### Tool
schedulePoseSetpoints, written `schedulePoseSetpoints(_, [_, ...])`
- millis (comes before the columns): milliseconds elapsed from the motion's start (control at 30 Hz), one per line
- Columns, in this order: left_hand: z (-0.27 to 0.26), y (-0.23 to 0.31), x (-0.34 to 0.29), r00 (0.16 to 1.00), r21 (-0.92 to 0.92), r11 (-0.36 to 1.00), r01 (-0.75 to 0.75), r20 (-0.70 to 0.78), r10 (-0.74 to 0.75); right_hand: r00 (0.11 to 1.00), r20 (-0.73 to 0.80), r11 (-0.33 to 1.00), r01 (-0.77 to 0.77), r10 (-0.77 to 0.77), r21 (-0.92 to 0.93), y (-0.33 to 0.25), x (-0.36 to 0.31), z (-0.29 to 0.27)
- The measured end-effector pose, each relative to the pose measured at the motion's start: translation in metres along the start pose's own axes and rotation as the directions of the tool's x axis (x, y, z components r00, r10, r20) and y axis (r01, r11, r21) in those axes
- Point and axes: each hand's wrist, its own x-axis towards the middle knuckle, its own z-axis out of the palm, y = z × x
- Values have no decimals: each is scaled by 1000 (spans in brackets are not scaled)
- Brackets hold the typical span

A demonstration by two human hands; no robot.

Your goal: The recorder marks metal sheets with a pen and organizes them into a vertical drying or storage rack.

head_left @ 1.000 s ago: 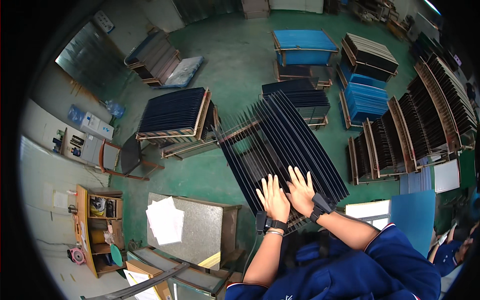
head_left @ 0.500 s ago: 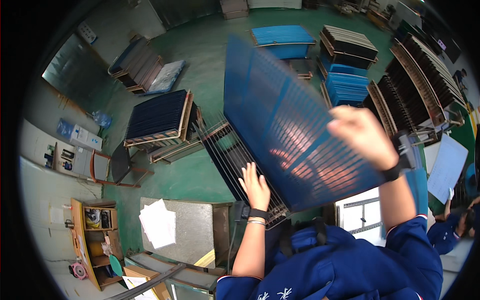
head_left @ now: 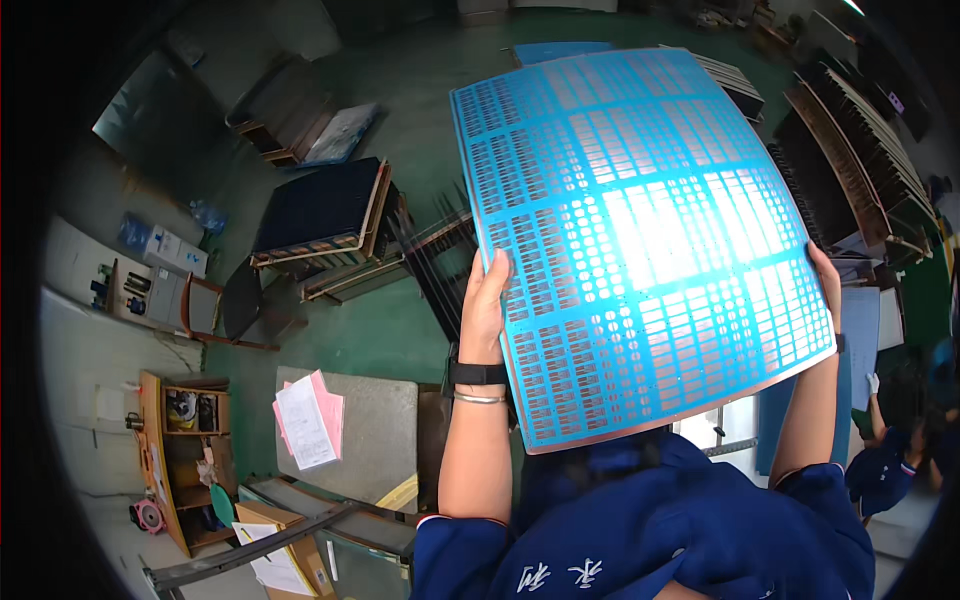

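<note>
A large blue circuit board panel (head_left: 650, 130) with rows of copper-coloured patterns is held up in front of my body. Bright light reflects off its middle. My left hand (head_left: 484, 308) grips its left edge, the thumb along the rim and the other fingers partly hidden behind. On the opposite edge my right hand (head_left: 824, 282) holds on, mostly covered by the panel. Just left of the panel, a slatted rack (head_left: 440, 265) with dark rods is partly hidden behind it.
A rack of dark panels (head_left: 320, 215) and a chair (head_left: 240, 315) stand to the left. Papers (head_left: 308, 420) lie on a grey table (head_left: 390, 425). Filled racks (head_left: 850, 150) line the right. A co-worker (head_left: 885, 470) is at lower right.
The panel has turned from a steep, blurred tilt to face me more fully and lit up. My left hand has left the rack and taken the panel's left edge; my right hand has moved to its right edge.
</note>
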Motion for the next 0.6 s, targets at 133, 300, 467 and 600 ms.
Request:
schedulePoseSetpoints(133, [16, 9, -2, 999, 29, 999, 40, -14, -40, 995, 89, 996, 27, -34, 83, 22, 13, -38])
schedulePoseSetpoints(300, [-3, 11, -4, 999, -1, 999, 42, -8, -42, 977, 121, 983, 182, -178, -29, 27, 14, -20])
schedulePoseSetpoints(467, [-20, 18, -4, 996, -52, 995, 89, -24, -91, 942, 262, 969, 234, -207, -75, 19, 11, -4])
schedulePoseSetpoints(600, [-25, 26, -8, 997, -31, 996, 82, 18, -81, 946, 221, 964, 258, -238, -63, 22, 6, 14])
